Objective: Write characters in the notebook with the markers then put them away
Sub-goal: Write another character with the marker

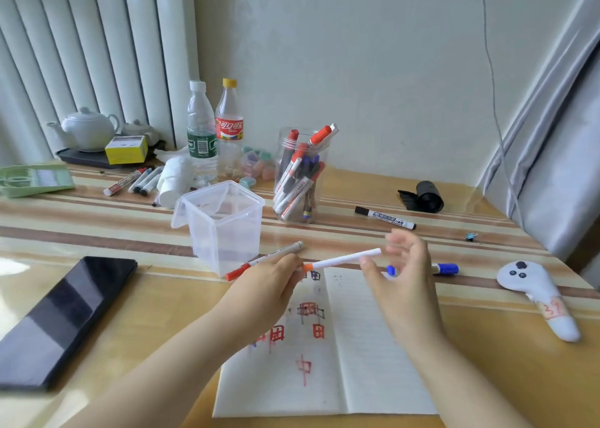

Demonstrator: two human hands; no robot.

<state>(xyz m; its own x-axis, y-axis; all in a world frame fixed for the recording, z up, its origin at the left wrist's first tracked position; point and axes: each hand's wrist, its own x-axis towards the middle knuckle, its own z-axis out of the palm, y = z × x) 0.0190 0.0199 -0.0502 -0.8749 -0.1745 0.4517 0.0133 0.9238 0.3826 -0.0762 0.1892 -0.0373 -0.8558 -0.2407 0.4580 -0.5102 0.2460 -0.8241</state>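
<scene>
A: What is held by the left hand (269, 284)?

B: A white marker (341, 260) with an orange collar is pinched at its left end, and its barrel is pointed right, above the far edge of the open notebook (357, 362).

A: And the right hand (402, 281)?

B: It is raised beside the marker's right end with fingers loosely spread; nothing is gripped. It is blurred, so whether the marker is touched cannot be told.

A: Where are the other markers found?

B: A red-capped marker (264, 260) is laid on the tabletop (162, 314) just beyond the left hand, against the clear square container (224, 226). A blue marker (444, 268) is partly hidden behind the right hand. A black marker (384, 217) is set farther off, right of the clear jar (300, 176) that is filled with markers.

A: And the notebook?

B: It is spread near the front edge, with red and blue characters seen on its left page.
</scene>
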